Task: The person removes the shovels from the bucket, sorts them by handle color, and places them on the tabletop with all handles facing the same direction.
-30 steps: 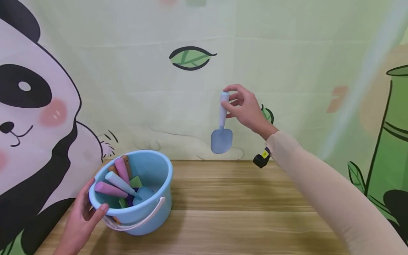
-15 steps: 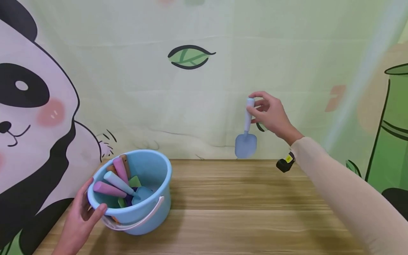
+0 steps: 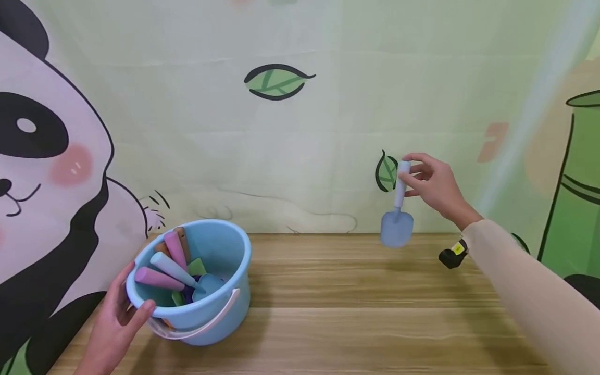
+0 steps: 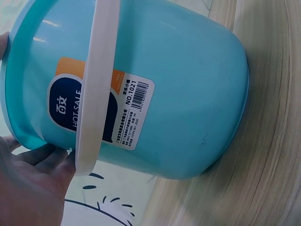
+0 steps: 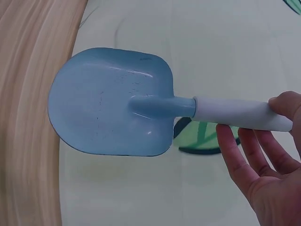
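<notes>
My right hand [image 3: 436,185] pinches a small blue shovel [image 3: 397,229] by its pale handle, blade hanging down, above the back of the table. In the right wrist view the scuffed blade [image 5: 110,101] is in full sight, with thumb and fingers on the handle [image 5: 240,113]. My left hand [image 3: 114,317] grips the rim of a light blue bucket [image 3: 220,317] at the left, thumb outside. Several tools lie in the bucket, among them pink handles [image 3: 159,279], a light blue shovel [image 3: 208,286] and a green piece [image 3: 197,266]; their lower parts are partly hidden.
The wooden table [image 3: 328,333] ends at a green cloth backdrop [image 3: 304,156] printed with a panda, leaves and bamboo. The bucket's white handle [image 4: 99,84] hangs down across its labelled side. A black wrist camera [image 3: 453,255] sits at the right cuff.
My right hand has carried the shovel to the right and lower, from mid-view toward the table's right side. My left hand and the bucket have stayed in place.
</notes>
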`<state>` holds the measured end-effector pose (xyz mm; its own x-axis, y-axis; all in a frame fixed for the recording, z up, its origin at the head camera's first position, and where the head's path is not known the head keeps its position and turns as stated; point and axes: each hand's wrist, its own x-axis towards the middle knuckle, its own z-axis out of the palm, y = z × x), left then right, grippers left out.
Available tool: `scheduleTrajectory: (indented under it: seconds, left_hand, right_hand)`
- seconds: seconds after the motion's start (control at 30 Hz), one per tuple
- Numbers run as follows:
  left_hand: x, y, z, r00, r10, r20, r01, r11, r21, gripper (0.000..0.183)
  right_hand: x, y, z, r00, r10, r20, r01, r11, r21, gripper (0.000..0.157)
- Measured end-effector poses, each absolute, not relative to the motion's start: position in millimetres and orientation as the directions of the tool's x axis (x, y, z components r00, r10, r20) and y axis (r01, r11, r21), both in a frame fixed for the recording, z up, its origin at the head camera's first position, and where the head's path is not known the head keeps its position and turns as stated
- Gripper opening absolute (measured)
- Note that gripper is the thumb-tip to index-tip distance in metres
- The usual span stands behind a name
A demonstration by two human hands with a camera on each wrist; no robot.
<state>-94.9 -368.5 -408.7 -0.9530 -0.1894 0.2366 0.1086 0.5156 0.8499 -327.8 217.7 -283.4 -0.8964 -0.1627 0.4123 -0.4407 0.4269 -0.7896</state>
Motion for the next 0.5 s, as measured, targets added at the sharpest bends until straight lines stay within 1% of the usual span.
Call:
scheduleTrajectory:
  seconds: [0.2, 0.4, 0.5]
  left_hand:
    - [-95.8, -368.2, -412.0, -0.951, -0.187, 0.248, 0.123, 0.505, 0.854, 0.082]
    - [-94.5, -370.3, -415.7, -0.941, -0.177, 0.287, 0.180, 0.456, 0.872, 0.081]
    - [-94.7, -369.4, -414.9, -0.944, -0.174, 0.281, 0.172, 0.467, 0.867, 0.081]
  right_hand:
    - [-323.8, 245.3, -293.0, -0.912, -0.122, 0.391, -0.399, 0.482, -0.780, 0.046]
    - [-322.9, 266.0, -303.8, -0.926, -0.114, 0.361, -0.368, 0.495, -0.787, 0.047]
    - [-320.4, 277.1, -311.5, -0.931, -0.104, 0.349, -0.350, 0.514, -0.783, 0.048]
